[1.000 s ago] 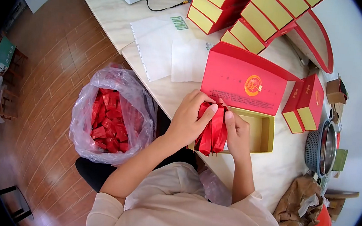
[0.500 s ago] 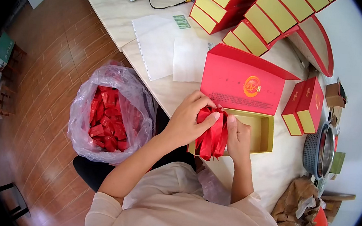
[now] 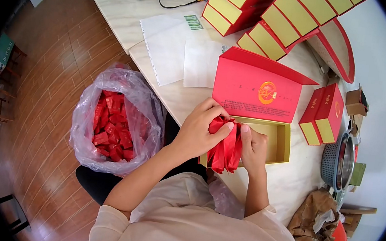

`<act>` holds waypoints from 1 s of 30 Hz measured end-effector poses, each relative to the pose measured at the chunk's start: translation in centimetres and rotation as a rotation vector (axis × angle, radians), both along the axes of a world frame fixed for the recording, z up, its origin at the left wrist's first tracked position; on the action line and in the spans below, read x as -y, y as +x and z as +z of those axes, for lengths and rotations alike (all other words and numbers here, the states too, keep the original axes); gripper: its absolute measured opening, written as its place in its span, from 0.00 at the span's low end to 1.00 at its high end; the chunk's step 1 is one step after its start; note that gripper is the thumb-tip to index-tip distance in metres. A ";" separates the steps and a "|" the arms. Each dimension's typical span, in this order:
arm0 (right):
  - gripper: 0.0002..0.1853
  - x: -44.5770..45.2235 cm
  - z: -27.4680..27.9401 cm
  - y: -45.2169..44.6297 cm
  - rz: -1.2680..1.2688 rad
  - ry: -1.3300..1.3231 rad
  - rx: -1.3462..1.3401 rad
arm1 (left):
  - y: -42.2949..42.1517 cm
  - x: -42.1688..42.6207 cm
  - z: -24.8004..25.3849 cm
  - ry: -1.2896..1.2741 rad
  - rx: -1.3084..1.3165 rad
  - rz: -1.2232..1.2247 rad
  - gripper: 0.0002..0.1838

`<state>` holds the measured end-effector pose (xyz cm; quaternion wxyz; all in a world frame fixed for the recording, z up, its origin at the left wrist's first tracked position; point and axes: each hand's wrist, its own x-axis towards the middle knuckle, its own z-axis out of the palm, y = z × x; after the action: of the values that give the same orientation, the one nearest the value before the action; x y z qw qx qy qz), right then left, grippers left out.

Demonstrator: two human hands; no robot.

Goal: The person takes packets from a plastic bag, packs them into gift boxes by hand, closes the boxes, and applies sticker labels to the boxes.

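Note:
A bunch of shiny red packets [image 3: 224,151] is gripped between my two hands, above the near side of an open gift box. My left hand [image 3: 204,126] closes round the bunch from the left, its thumb lying over the front. On the other side my right hand [image 3: 252,147] pinches the packets, thumb up. The gift box [image 3: 278,141] has a gold interior, and its right part shows no contents; the left part is hidden by my hands and the packets. Its red lid [image 3: 247,91], with a gold round emblem, stands raised behind.
To the left, a clear plastic bag [image 3: 83,131] holds many small red packets [image 3: 113,134]. Stacked red and gold boxes [image 3: 286,25] stand at the back; two closed boxes [image 3: 322,114] are on the right. White sheets [image 3: 163,48], a metal basin [image 3: 348,158] and brown paper [image 3: 311,220] lie around.
Both hands keep hold of the red packets in nearly the same place. The bunch sits slightly lower, and the whole view has shifted a little.

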<state>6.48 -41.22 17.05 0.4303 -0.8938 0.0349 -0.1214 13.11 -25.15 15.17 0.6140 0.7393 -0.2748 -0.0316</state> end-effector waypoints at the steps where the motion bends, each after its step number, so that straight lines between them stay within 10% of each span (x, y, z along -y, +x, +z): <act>1: 0.18 -0.1 0.1 0.0 -0.005 0.009 0.006 | 0.0 0.0 0.1 0.000 -0.007 -0.001 0.10; 24: 0.09 -0.5 -0.2 0.9 -0.044 -0.074 -0.099 | -1.0 1.0 0.3 0.113 0.006 0.125 0.15; 30: 0.09 -0.6 -1.2 0.9 -0.037 -0.214 -0.040 | -1.1 1.3 0.7 0.361 0.196 0.294 0.33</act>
<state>7.38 -40.59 15.89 0.3294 -0.9361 0.0466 -0.1144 12.03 -26.44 15.82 0.4403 0.8685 -0.2125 0.0812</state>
